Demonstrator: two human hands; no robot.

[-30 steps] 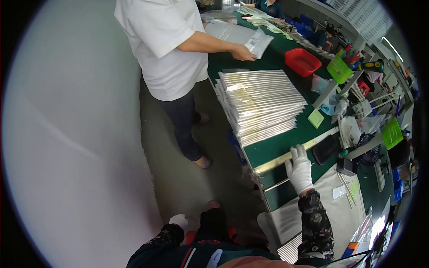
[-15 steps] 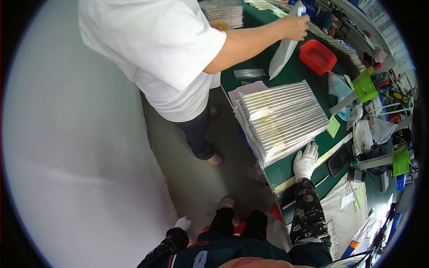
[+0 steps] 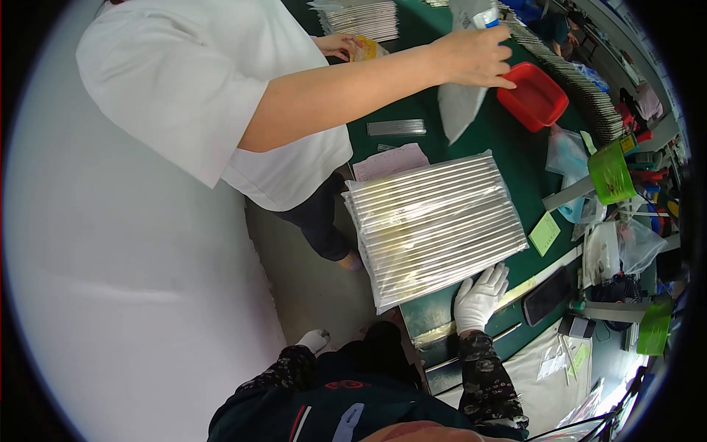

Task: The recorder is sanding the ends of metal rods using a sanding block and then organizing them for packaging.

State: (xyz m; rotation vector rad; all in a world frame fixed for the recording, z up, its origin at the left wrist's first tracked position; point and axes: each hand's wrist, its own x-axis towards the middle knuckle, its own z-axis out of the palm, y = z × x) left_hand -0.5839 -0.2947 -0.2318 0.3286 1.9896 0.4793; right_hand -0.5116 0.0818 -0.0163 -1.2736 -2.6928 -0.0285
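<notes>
Our gloved right hand (image 3: 480, 296) rests flat and released at the six o'clock edge of the stack of silver packets (image 3: 434, 225), grasping nothing. We judge the work barely begun: the stack lies whole on the green bench (image 3: 508, 158), and our left hand is out of view

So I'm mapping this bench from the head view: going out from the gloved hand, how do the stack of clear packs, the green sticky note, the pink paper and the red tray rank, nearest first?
From the gloved hand:
1. Stack of clear packs, right at its fingertips.
2. Green sticky note, up and to the right.
3. Pink paper, beyond the stack's far edge.
4. Red tray, farthest, by the co-worker's hand.
</notes>
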